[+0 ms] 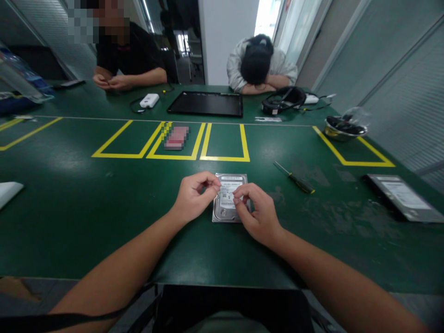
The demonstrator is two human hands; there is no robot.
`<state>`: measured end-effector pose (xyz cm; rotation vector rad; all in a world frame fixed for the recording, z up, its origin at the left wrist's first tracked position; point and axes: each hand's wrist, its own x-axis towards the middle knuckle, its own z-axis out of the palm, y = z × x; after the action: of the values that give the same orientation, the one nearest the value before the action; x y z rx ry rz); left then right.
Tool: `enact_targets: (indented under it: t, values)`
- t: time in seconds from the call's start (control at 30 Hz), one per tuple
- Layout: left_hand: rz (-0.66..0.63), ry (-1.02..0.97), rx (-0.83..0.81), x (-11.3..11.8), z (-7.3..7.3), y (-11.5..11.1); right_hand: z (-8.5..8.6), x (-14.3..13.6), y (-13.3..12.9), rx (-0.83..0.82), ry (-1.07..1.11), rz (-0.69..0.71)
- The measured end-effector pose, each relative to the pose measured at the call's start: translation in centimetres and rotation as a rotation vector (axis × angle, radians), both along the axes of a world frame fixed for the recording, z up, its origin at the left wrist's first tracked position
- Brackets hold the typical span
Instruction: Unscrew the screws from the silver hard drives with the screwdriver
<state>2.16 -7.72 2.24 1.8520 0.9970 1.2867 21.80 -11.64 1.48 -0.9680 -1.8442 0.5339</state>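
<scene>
You work in dim light; the window between twelve and one o'clock glares white. A soft sheen lies on your counter at nine, pixelation veils patches around ten, edges stretch, and small print on the central label blurs.

Hands close together, fingers curled, forearms angled inward

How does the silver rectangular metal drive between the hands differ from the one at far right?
The silver rectangular metal drive between the left hand and right hand is partly covered by them; the silver, dark-sided rectangular drive at far right is uncovered. The middle drive looks squarely placed; the right drive slants in view. Both lie labelled-side up on the green table.
</scene>
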Motion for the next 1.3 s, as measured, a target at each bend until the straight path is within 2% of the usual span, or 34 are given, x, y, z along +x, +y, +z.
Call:
enact_targets:
  t: [0.27, 0.53, 0.67, 0.97, 1.13, 1.3]
  values:
    - [-0.021, -0.053, -0.025, -0.3, 1.6, -0.5, -0.1, 0.2, -0.2, 0.064, -0.033, 0.032]
    - [-0.112, 0.223, -0.019, -2.8, -0.1, -1.9, -0.1, 0.1, -0.2, 0.110, -0.065, 0.044]
    - [-0.152, 0.353, 0.002, -3.5, -0.3, -3.0, 0.0, 0.1, -0.3, 0.128, -0.074, 0.048]
    - [-0.204, 0.433, 0.019, -3.7, -1.1, -3.6, -0.1, 0.2, -0.2, 0.153, -0.084, 0.067]
    - [-0.211, 0.464, 0.015, -3.7, -1.0, -3.4, -0.1, 0.2, -0.2, 0.166, -0.090, 0.085]
    - [-0.281, 0.493, 0.025, -3.7, -1.0, -3.3, 0.0, 0.2, -0.1, 0.185, -0.092, 0.087]
